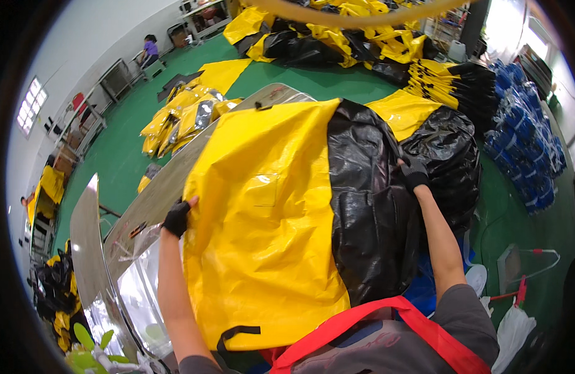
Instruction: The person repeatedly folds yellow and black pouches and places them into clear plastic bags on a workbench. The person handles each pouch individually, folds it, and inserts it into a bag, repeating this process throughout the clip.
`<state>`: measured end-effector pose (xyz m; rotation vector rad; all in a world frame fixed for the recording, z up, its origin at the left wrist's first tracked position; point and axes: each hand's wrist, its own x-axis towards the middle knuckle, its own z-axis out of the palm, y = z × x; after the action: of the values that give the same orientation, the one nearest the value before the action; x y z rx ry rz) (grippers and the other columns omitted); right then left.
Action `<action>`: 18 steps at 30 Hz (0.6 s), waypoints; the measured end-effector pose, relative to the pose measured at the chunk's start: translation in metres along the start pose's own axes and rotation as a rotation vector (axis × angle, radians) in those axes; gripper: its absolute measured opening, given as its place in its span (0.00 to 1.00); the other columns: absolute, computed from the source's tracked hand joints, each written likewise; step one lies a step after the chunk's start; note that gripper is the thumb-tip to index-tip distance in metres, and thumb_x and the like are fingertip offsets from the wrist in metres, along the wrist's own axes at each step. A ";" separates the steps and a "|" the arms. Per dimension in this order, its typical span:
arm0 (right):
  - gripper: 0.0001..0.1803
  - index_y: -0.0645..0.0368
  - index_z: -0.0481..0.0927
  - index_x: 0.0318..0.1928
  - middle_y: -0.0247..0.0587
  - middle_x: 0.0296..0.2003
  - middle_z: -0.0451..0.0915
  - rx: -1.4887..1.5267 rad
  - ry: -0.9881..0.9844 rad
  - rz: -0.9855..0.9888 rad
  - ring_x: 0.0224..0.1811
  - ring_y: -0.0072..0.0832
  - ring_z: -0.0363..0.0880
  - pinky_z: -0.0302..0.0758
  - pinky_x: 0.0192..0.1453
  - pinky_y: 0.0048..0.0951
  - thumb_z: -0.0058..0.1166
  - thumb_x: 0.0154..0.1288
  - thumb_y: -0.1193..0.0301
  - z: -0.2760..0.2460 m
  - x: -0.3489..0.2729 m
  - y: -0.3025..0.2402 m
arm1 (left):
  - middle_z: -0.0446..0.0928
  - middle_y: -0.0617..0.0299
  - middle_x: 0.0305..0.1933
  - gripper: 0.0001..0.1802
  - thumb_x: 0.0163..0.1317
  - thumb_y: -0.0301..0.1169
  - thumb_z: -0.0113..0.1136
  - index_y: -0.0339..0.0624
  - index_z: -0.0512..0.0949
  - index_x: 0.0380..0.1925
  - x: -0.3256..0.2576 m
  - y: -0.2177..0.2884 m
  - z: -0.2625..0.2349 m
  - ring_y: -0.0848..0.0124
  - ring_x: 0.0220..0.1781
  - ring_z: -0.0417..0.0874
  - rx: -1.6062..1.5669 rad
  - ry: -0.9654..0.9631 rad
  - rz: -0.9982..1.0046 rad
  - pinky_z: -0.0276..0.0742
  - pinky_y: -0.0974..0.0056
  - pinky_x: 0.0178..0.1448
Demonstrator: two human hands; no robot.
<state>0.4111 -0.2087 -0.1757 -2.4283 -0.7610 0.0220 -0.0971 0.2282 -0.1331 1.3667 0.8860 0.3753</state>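
Fabric fills the middle: a large yellow-and-black bag (269,218) lies spread over a shiny metal table (113,249). The left hand (177,218), in a black fingerless glove, grasps the bag's yellow edge at 9 o'clock. The right hand (414,172), gloved likewise, clutches the black part at 3 o'clock, fingers dug into its folds. A black strap (234,333) hangs from the bag at 6 o'clock. More yellow bags (185,115) lie piled on the green floor (119,156) at 11 o'clock, and blue bundles (527,143) sit stacked at 2 o'clock.
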 end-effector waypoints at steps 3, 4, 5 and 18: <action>0.20 0.57 0.81 0.45 0.52 0.41 0.81 -0.054 0.196 -0.120 0.44 0.51 0.78 0.73 0.50 0.44 0.46 0.66 0.55 -0.036 0.010 -0.035 | 0.79 0.59 0.49 0.23 0.62 0.37 0.60 0.34 0.74 0.53 -0.036 0.049 0.021 0.70 0.48 0.80 0.240 0.014 0.295 0.75 0.65 0.54; 0.19 0.57 0.81 0.44 0.53 0.40 0.81 -0.145 0.263 -0.208 0.44 0.51 0.78 0.73 0.49 0.45 0.45 0.67 0.56 -0.033 0.017 -0.043 | 0.79 0.57 0.50 0.22 0.63 0.36 0.60 0.34 0.74 0.53 -0.041 0.046 0.002 0.70 0.48 0.80 0.168 0.067 0.287 0.75 0.64 0.54; 0.19 0.57 0.81 0.44 0.54 0.40 0.81 -0.242 0.325 -0.294 0.43 0.50 0.79 0.74 0.48 0.46 0.44 0.68 0.57 -0.028 0.023 -0.050 | 0.79 0.58 0.49 0.22 0.63 0.37 0.60 0.34 0.75 0.53 -0.054 0.052 -0.004 0.69 0.48 0.80 0.184 0.133 0.340 0.75 0.64 0.53; 0.23 0.45 0.77 0.53 0.43 0.53 0.74 -0.002 -0.290 -1.022 0.57 0.42 0.70 0.62 0.63 0.44 0.52 0.59 0.52 -0.004 -0.015 -0.231 | 0.78 0.46 0.53 0.22 0.65 0.36 0.54 0.35 0.72 0.55 -0.154 -0.116 -0.205 0.51 0.54 0.78 0.878 1.081 0.240 0.72 0.58 0.58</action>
<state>0.2798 -0.0654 -0.0500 -1.7902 -2.0264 -0.0284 -0.3739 0.2359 -0.1832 2.1063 1.9238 1.0440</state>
